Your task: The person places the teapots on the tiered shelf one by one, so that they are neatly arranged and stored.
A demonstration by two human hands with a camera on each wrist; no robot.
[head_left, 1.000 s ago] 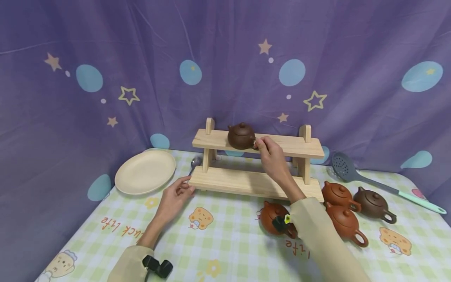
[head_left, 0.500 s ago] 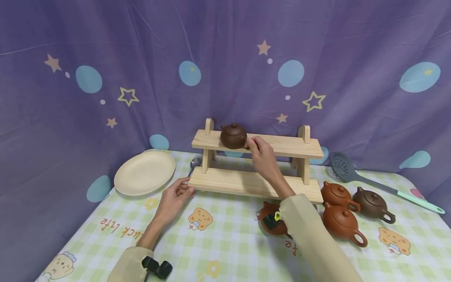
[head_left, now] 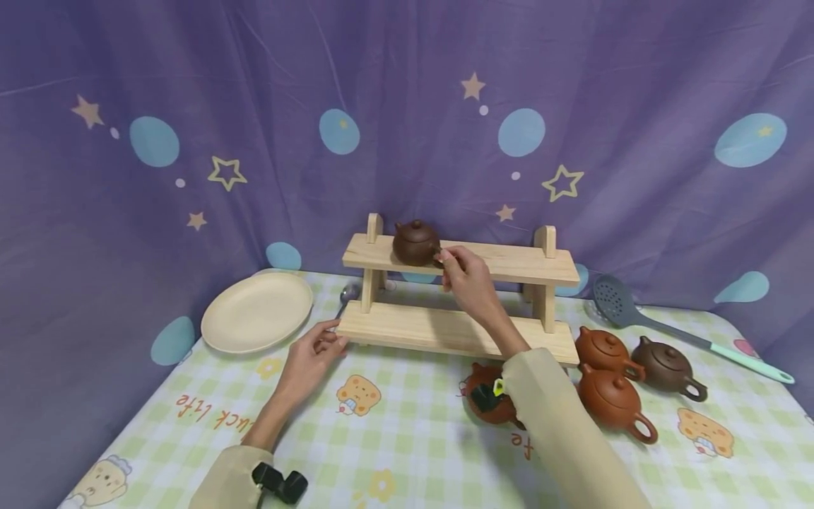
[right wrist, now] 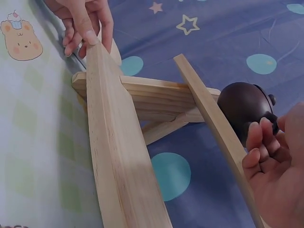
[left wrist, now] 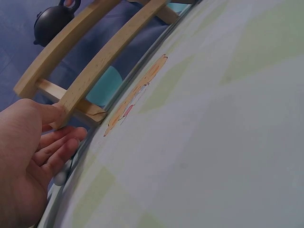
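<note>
- Dark brown teapot (head_left: 415, 244): centre of the frame, upright, lid on, spout to the left and handle to the right; located at the left part of the upper tier. Whether its base bears on the board cannot be told.
- Right hand (head_left: 469, 284): centre of the frame, thumb and fingers pinching the teapot's handle; the forearm crosses in front of the lower tier.
- Left hand (head_left: 313, 359): left of centre, thumb and fingers gripping the left end of the lower tier, as both wrist views also show.
- Wooden shelf (head_left: 515, 263): two-tiered, pale, its lower tier (head_left: 407, 326) set forward of the upper tier.
- Single reddish teapot (head_left: 501, 413): below the shelf, partly covered by the right sleeve (head_left: 559, 424).
- Teapot group: right of the frame, a rear reddish teapot (head_left: 603, 350), a front reddish teapot (head_left: 610, 401) and a second dark teapot (head_left: 664, 366), close together, handles toward the lower right.
- Slotted ladle (head_left: 613, 298): far right, grey head, mint handle end, behind the group.
- Cream plate (head_left: 257, 311): left of the frame; a spoon (head_left: 349, 292) lies between it and the shelf, partly hidden.
- Ground: checked tablecloth (head_left: 318, 459) below, purple patterned curtain (head_left: 407, 56) behind.
</note>
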